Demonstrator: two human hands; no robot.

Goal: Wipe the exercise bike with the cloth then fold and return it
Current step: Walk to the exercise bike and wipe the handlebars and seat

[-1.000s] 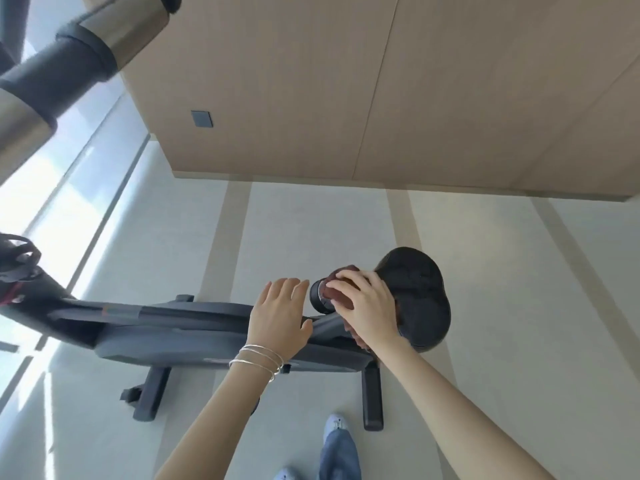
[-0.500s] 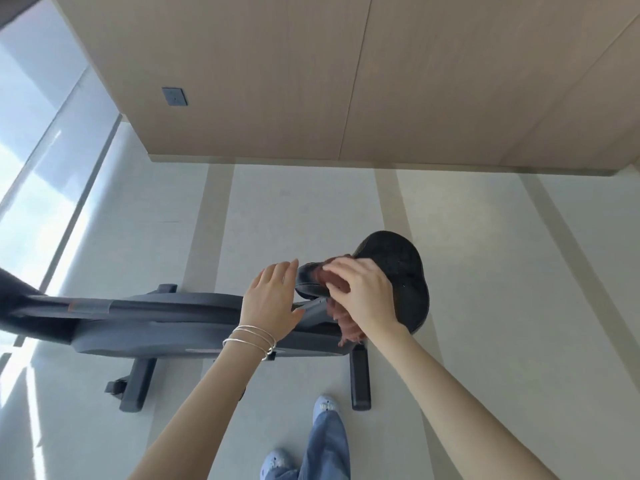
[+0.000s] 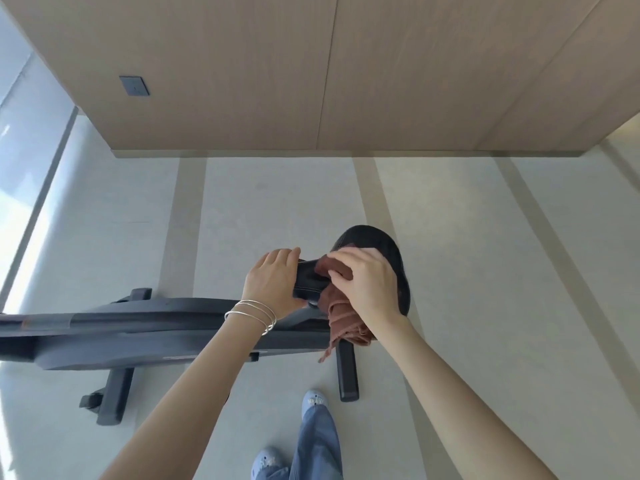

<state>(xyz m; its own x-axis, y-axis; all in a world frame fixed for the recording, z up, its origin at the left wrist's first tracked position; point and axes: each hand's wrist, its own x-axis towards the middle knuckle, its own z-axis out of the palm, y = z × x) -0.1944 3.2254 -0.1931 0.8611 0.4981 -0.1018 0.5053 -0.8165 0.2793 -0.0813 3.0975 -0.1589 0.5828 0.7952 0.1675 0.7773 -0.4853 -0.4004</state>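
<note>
Rust-brown cloth is bunched in your right hand, fingers curled round it against the black saddle, while your left hand grips the saddle's nose.

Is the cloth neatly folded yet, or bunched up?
Bunched: the right hand grips the cloth crumpled against the saddle, loose end hanging.

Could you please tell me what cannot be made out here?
Head view only:
Dark grey exercise bike: its front is cut off by the left edge.
Black padded saddle: its middle is hidden by the right hand and the reddish-brown cloth.
Left hand: its palm is hidden against the saddle's nose.
Small grey wall plate: too small to identify.
</note>
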